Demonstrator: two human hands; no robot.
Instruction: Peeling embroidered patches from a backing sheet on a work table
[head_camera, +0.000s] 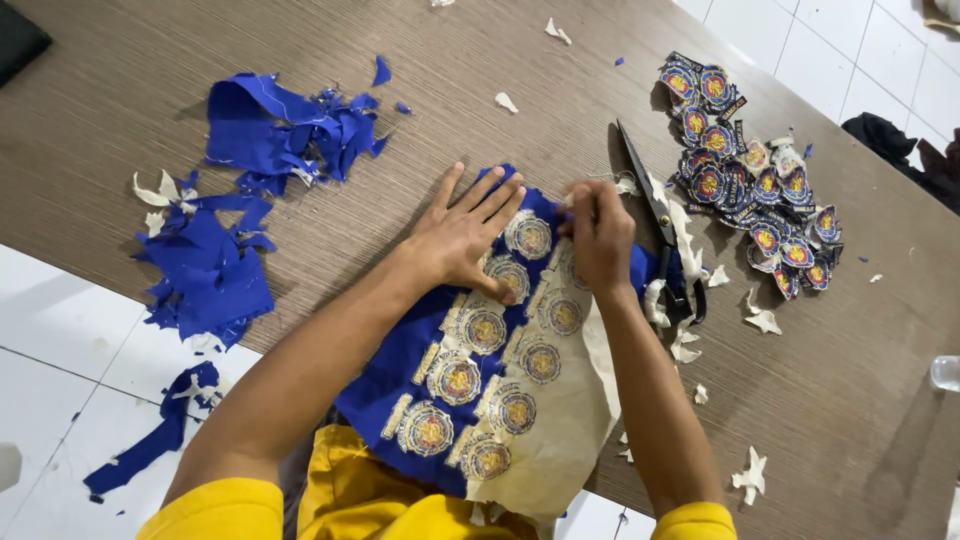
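A blue cloth sheet (400, 365) with two rows of round embroidered patches lies across the near edge of a brown table (420, 40). A cream backing layer (570, 420) is partly peeled away on its right side. My left hand (465, 232) lies flat on the sheet, fingers spread, pressing it down. My right hand (598, 232) pinches the top edge of the cream backing near the sheet's far end. Black-handled scissors (655, 215) lie just right of my right hand.
A pile of cut-out round patches (745, 170) sits at the right. Blue cloth offcuts (280, 125) and more blue scraps (205, 270) lie at the left, some on the white tiled floor (60, 340). Cream paper bits (750, 475) are scattered about.
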